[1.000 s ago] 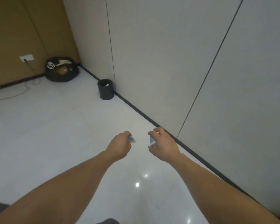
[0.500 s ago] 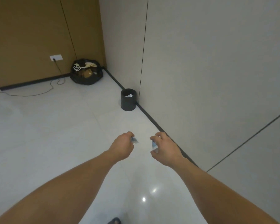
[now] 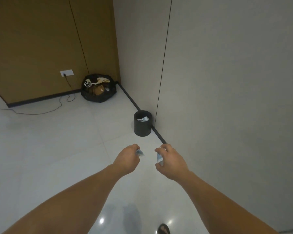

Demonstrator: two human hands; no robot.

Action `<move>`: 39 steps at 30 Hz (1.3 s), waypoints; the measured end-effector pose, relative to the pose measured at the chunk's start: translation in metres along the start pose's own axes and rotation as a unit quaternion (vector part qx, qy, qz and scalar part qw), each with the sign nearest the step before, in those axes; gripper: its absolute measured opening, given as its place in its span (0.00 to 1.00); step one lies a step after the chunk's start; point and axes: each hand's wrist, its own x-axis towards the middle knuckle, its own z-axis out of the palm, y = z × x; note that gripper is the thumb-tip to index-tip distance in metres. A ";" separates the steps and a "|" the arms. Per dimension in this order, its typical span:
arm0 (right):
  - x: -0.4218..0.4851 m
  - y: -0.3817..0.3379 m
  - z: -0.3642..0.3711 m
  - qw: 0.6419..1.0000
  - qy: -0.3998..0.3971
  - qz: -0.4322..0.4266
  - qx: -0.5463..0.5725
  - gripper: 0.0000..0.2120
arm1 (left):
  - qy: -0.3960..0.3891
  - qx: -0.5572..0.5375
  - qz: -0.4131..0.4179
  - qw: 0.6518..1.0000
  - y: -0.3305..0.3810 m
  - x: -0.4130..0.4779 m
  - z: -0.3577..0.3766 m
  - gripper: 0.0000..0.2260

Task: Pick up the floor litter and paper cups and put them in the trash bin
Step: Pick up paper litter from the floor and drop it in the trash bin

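A small black trash bin (image 3: 142, 126) stands on the white floor against the grey wall, with some pale scraps inside. My left hand (image 3: 128, 157) pinches a small bluish piece of litter (image 3: 140, 153) just short of the bin. My right hand (image 3: 170, 160) grips another bluish-white scrap (image 3: 159, 158) beside it. Both hands are held out over the floor, below the bin in the view, a hand's width apart.
A full black rubbish bag (image 3: 98, 88) sits in the far corner by the brown wall. A cable (image 3: 41, 112) runs from a wall socket (image 3: 66, 73) across the floor. The grey wall (image 3: 227, 98) closes the right side. My foot (image 3: 163, 229) shows at the bottom.
The view has turned and moved toward the bin, which now sits closer and more central. Both hands keep their scraps and have come nearer to the bin.
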 end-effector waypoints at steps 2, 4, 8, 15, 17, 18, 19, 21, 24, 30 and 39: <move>0.041 0.009 -0.011 1.000 -0.005 -0.008 0.007 0.26 | 0.009 0.007 -0.008 1.000 0.010 0.038 -0.012 0.15; 0.081 0.018 -0.021 1.000 -0.011 -0.020 0.002 0.26 | 0.019 0.003 -0.020 1.000 0.017 0.073 -0.021 0.15; 0.155 0.032 -0.034 1.000 -0.025 -0.012 -0.004 0.27 | 0.018 -0.015 -0.030 0.999 0.019 0.134 -0.036 0.15; 0.294 0.033 -0.021 0.999 -0.046 -0.005 -0.010 0.27 | 0.008 -0.040 -0.051 0.998 -0.022 0.261 -0.066 0.15; 0.336 0.027 -0.014 0.999 -0.050 -0.003 -0.008 0.27 | 0.003 -0.031 -0.042 0.999 -0.038 0.303 -0.082 0.15; 0.356 0.023 -0.013 0.999 -0.053 -0.003 -0.010 0.27 | 0.003 -0.027 -0.038 0.999 -0.044 0.323 -0.092 0.15; 0.377 0.019 -0.013 0.999 -0.053 -0.001 -0.010 0.27 | 0.004 -0.025 -0.035 0.999 -0.050 0.344 -0.102 0.14; 0.414 0.011 -0.012 0.999 -0.050 0.010 -0.005 0.27 | 0.000 -0.018 -0.025 1.000 -0.059 0.383 -0.122 0.14; 0.465 0.005 -0.009 0.999 -0.041 0.020 0.001 0.27 | 0.003 -0.007 -0.020 1.000 -0.070 0.440 -0.146 0.14; 0.554 0.026 0.004 0.997 -0.056 0.042 0.015 0.27 | -0.046 -0.008 -0.001 0.999 -0.076 0.543 -0.151 0.14; 0.706 0.102 0.049 0.991 -0.112 0.063 0.030 0.27 | -0.105 -0.022 -0.051 0.993 -0.085 0.708 -0.113 0.13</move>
